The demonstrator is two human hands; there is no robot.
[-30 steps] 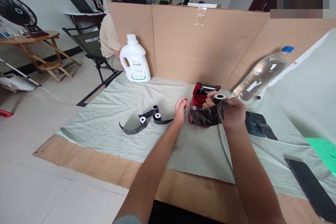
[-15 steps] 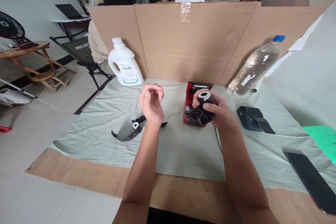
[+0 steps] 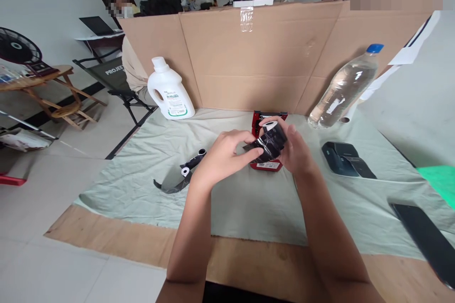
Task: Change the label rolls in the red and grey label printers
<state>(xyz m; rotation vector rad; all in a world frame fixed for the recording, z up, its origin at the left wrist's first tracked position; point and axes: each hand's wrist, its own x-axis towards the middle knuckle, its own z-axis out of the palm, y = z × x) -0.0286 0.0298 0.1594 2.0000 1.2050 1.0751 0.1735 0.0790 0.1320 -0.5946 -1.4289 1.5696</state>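
Observation:
In my right hand [image 3: 296, 151] is a white paper roll [image 3: 270, 125] with a dark core hole at its top end, wrapped in shiny black plastic film [image 3: 272, 144]. My left hand [image 3: 227, 154] pinches the film's loose edge between thumb and fingers. Just behind the roll stands a red device [image 3: 268, 165] with its top raised; my hands and the roll hide its middle. Left of my hands, a smaller white-ended roll [image 3: 185, 171] lies with a curled strip of black film [image 3: 174, 189], beside another black-wrapped roll [image 3: 202, 152].
A cardboard panel [image 3: 249, 57] stands along the back. A white detergent jug [image 3: 172, 90] and a tilted water bottle [image 3: 346, 87] lean against it. On the right lie a dark handheld device [image 3: 343, 156] and a phone [image 3: 424, 241]. A person's sleeve [image 3: 133, 64] shows behind the jug.
My left hand has moved right, from empty air to the black film, and pinches it. The right hand has turned the roll slightly and drawn it a little to the left.

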